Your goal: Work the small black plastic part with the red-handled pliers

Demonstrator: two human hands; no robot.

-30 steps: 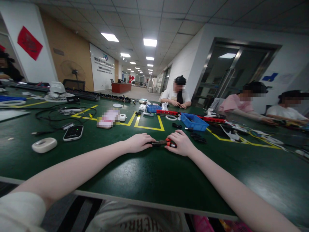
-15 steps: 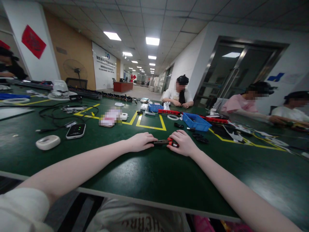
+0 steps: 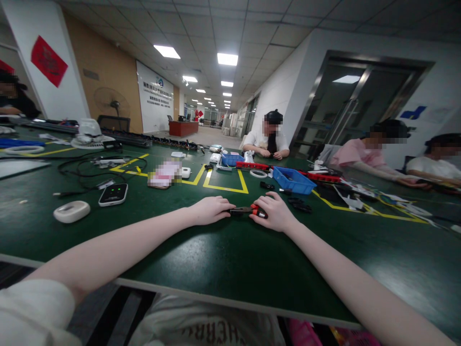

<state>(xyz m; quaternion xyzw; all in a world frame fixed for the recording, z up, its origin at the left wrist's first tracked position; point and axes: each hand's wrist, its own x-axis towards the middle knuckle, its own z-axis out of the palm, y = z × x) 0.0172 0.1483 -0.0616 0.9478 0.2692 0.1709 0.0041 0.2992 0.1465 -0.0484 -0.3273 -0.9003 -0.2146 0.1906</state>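
Both my arms reach across the green table (image 3: 223,259). My right hand (image 3: 274,212) is closed around the red handles of a pair of pliers (image 3: 248,210) that lie low over the table top. My left hand (image 3: 210,210) rests knuckles-up beside the dark jaw end of the pliers, its fingers curled down toward the tip. Whether something small sits between those fingers is hidden.
A blue bin (image 3: 293,180) and small black parts (image 3: 298,204) lie beyond my right hand. A black device (image 3: 113,194), a white oval case (image 3: 71,211) and cables (image 3: 90,170) are at left. Yellow tape lines (image 3: 225,188) mark the table. Other people sit along the far and right sides.
The hands and pliers have hardly moved; the view has shifted slightly.
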